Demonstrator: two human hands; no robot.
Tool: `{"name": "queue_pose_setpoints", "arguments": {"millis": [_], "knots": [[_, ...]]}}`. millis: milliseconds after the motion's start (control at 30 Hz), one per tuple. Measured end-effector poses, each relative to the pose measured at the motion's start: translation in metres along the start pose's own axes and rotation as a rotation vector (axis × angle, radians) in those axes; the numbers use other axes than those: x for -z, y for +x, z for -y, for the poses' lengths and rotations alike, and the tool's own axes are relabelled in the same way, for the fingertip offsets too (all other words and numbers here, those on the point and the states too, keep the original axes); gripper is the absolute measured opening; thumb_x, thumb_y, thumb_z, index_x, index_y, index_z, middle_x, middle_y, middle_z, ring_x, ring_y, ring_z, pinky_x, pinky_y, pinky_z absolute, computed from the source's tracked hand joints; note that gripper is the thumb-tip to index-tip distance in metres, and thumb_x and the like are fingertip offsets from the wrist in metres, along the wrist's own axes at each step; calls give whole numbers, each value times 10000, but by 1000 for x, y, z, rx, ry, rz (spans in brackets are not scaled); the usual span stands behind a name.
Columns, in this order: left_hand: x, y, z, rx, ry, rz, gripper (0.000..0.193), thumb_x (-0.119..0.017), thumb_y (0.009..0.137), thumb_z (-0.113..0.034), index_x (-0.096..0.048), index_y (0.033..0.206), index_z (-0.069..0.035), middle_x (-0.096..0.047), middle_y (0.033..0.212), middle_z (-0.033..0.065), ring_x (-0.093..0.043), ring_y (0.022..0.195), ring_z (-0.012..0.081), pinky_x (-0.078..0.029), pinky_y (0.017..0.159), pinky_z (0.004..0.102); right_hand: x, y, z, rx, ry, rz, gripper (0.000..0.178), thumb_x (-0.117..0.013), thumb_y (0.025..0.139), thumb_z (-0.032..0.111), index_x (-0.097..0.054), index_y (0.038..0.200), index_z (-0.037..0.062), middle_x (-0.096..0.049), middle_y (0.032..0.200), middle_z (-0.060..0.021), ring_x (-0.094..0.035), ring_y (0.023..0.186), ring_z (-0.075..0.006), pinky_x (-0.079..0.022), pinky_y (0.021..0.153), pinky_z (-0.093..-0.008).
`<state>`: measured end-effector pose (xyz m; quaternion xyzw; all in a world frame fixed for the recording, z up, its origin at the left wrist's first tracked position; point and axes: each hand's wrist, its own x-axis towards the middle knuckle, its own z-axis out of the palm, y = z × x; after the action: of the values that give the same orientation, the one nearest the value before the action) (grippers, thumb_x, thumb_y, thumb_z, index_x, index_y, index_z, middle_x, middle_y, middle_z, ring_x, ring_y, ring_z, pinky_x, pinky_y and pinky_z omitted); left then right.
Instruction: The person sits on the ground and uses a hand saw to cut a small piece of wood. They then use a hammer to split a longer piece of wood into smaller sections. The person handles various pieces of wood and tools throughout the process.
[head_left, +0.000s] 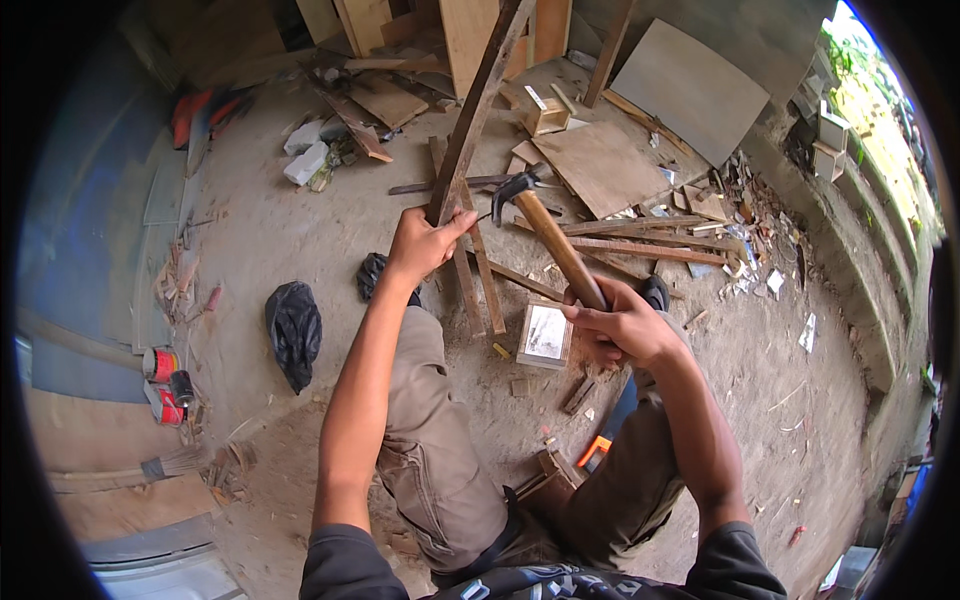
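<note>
Claw hammer, head-heavy, wooden handle gripped low in closed right hand; stiff timber slat steadied upright, left hand clamped round it above littered floor

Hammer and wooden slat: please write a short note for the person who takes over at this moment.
Left hand: grips the long wooden slat, held up at a slant.
Right hand: closed on the hammer handle, its claw head close to the slat.
Below, on the dirt floor: a small wooden box and loose slats.
Done: cannot tell.
Left: whatever hammer work the slat needs.
</note>
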<state>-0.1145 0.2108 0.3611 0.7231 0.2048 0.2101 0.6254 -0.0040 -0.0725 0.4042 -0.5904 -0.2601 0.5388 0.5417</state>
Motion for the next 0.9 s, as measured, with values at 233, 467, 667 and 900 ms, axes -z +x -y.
{"name": "queue_pose_setpoints", "arguments": {"millis": [233, 467, 667, 900], "knots": [[-16, -6, -7, -118, 49, 47, 238, -730, 864, -203, -668, 964, 4, -600, 682, -10, -467, 490, 29, -345, 426, 197, -7, 4, -4, -21, 5, -59, 266, -665, 928, 248, -491, 930, 48, -401, 589, 41, -416, 411, -72, -346, 377, -246], [-13, -8, 1, 75, 3, 99, 228, -698, 879, -168, -651, 999, 20, -688, 809, 115, -471, 499, 49, -361, 434, 203, -8, 0, -3, -78, -19, -76, 311, -666, 930, 302, -485, 895, 52, -419, 616, 30, -424, 429, -73, -358, 383, -264], [-17, -5, 9, 107, 37, 169, 208, -688, 887, -171, -650, 999, 0, -686, 821, 111, -466, 507, 44, -354, 439, 206, -5, 3, -15, -119, 214, -52, 312, -652, 944, 288, -456, 856, 63, -377, 592, 30, -380, 401, -71, -311, 363, -260], [-23, -4, 18, 54, 161, 155, 196, -679, 897, -178, -640, 1008, -22, -683, 805, 89, -450, 489, 38, -350, 439, 206, -18, -7, -14, -28, -270, -195, 374, -633, 949, 362, -491, 878, 23, -470, 610, 12, -497, 427, -90, -367, 364, -249]]}}
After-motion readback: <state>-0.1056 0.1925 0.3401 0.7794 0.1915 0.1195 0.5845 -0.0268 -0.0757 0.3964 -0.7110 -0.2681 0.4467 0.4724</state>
